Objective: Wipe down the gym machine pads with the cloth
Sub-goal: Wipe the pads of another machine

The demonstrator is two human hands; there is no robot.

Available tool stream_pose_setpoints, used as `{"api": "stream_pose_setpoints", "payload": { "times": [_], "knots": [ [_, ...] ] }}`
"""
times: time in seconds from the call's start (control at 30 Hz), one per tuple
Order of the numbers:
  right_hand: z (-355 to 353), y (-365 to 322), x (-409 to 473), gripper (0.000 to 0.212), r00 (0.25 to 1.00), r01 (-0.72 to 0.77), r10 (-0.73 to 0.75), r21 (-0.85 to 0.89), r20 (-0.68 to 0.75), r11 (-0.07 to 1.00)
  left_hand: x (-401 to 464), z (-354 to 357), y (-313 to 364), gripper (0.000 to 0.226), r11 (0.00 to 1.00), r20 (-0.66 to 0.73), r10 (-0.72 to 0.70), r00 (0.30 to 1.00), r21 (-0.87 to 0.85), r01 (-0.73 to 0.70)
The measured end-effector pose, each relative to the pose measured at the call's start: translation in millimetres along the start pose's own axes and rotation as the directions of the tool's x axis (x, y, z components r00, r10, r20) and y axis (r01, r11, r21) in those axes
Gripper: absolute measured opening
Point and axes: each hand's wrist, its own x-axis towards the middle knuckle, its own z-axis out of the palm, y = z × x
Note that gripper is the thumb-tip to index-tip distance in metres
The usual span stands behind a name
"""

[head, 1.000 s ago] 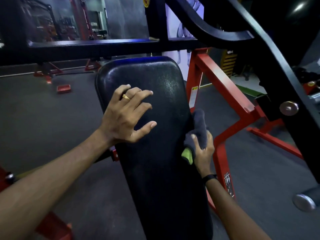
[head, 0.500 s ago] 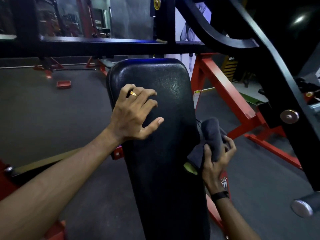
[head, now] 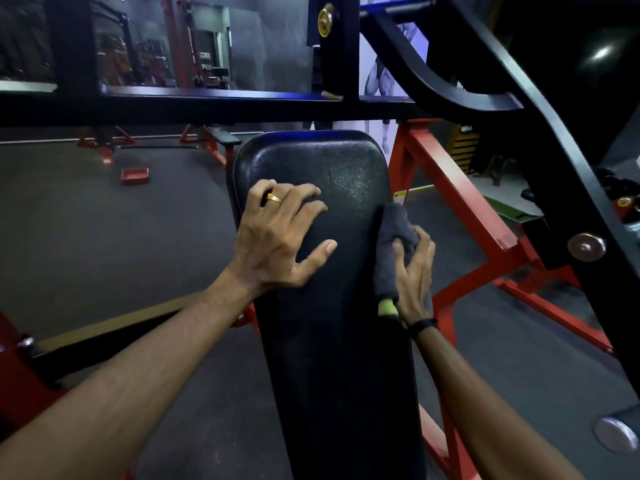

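Slid back up the right edge of the black pad (head: pixel 332 341) since half a second ago, right hand (head: pixel 414 271) now pressing the grey cloth (head: pixel 393 244) flat against that side, fingers wrapped round it, green corner poking out below. Left hand (head: pixel 277 244) same spot as before, spread open and resting on the pad's upper face, gold ring (head: pixel 274 198) showing. Red frame (head: pixel 460 202) just behind the cloth.
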Motion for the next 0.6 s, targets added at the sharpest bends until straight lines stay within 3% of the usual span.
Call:
{"api": "stream_pose_setpoints", "payload": {
  "times": [0.2,0.6],
  "knots": [
    [22.2,-66.7,76.6,0.051,0.999,0.031,-0.032,0.037,0.013,0.999,1.2,-2.6,0.1,0.061,1.0,0.047,0.001,0.999,0.03,-0.003],
    [-6.8,39.3,-39.3,0.052,0.993,-0.109,0.116,0.186,-0.024,0.976,1.4,-5.4,-0.4,0.064,1.0,0.045,-0.004,0.999,0.01,0.003]
  ]
}}
